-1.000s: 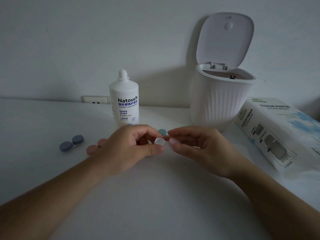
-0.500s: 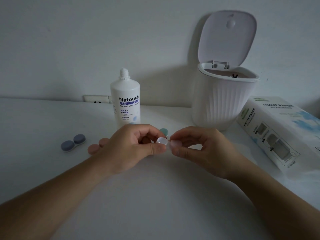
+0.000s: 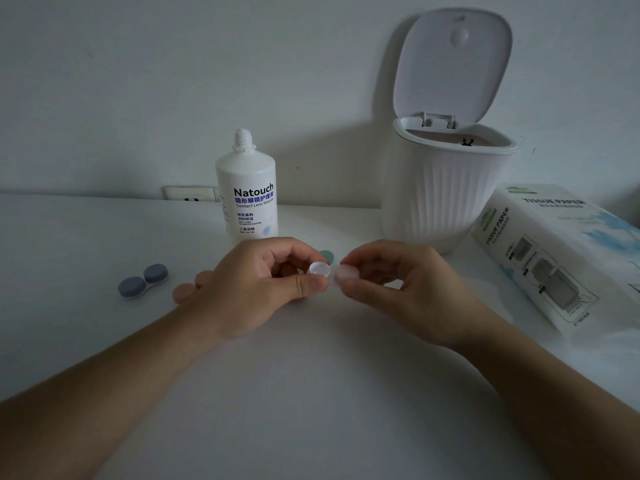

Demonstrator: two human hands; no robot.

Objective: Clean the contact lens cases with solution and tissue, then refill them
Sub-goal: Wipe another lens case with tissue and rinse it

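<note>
Two big things are sitting at the back right of the table (image 3: 311, 393): the open-lidded bin (image 3: 446, 199) and the tissue box (image 3: 561, 251), with the uncapped solution bottle (image 3: 246, 199) standing left of them. My left hand (image 3: 256, 289) is pinching the clear lens case (image 3: 319, 270) at centre, while my right hand (image 3: 398, 282) is pinching its pale cap (image 3: 347, 273) just beside it. The blue-grey case (image 3: 142, 281) is lying far left.

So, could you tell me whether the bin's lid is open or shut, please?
Open. The lid stands tipped back on its hinge above the bin, and the inside of the rim shows.
</note>
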